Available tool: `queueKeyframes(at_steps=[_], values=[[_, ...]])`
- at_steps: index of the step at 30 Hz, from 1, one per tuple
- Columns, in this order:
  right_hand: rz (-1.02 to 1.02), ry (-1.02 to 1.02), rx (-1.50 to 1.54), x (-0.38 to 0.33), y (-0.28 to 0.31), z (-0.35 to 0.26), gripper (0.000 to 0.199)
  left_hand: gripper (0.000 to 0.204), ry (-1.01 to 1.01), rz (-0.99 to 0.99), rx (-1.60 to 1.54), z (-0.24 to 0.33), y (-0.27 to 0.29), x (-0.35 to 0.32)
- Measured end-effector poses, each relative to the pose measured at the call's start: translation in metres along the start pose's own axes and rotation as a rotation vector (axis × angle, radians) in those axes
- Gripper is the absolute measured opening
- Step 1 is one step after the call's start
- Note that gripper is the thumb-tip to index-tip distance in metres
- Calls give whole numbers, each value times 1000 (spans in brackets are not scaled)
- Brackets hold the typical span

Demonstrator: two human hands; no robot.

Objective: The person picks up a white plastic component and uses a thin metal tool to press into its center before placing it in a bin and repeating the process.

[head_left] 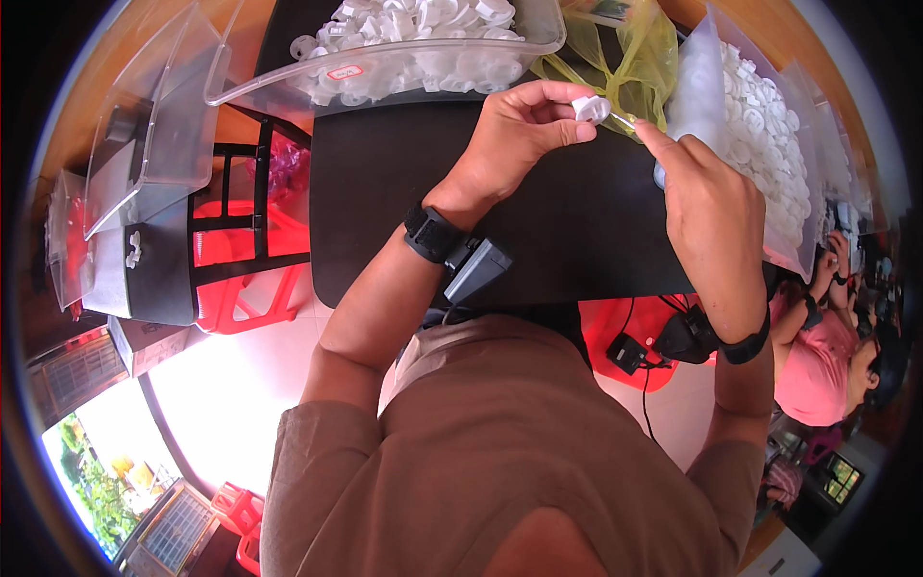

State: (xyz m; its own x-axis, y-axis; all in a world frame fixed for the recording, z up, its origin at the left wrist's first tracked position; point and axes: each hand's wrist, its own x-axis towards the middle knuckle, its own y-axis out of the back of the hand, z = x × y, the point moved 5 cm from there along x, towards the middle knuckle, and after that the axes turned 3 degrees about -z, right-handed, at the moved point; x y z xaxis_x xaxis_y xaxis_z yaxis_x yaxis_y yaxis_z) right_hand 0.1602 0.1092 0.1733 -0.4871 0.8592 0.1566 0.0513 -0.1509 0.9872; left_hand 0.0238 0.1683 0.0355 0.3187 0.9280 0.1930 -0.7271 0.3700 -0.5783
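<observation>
My left hand pinches a small white plastic part between thumb and fingers above the dark table. From the right, my right hand is closed, its index finger stretched along a thin, light-coloured tool. The tool's tip reaches to the white part, and whether it touches cannot be made out. Most of the tool is hidden inside my right hand. Just behind both hands lies a yellow translucent plastic bag.
A clear bin heaped with white plastic parts stands at the far edge of the dark table. Another clear bin of white parts stands right. Empty clear bins are at left. Red stools and a person in pink are nearby.
</observation>
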Motion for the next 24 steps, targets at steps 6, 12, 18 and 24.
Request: queueKeyframes(at_steps=[6, 12, 18, 24], values=[[77, 79, -104, 2, 2, -7, 40, 35, 11, -16, -38, 1, -2, 0], [70, 119, -168, 4, 0, -10, 37, 36, 18, -16, -27, 3, -3, 0], [49, 111, -172, 6, -7, -10, 36, 36, -1, -17, -12, 2, -2, 0], [39, 105, -168, 5, -11, -9, 35, 35, 1, -9, -6, 2, -2, 0]])
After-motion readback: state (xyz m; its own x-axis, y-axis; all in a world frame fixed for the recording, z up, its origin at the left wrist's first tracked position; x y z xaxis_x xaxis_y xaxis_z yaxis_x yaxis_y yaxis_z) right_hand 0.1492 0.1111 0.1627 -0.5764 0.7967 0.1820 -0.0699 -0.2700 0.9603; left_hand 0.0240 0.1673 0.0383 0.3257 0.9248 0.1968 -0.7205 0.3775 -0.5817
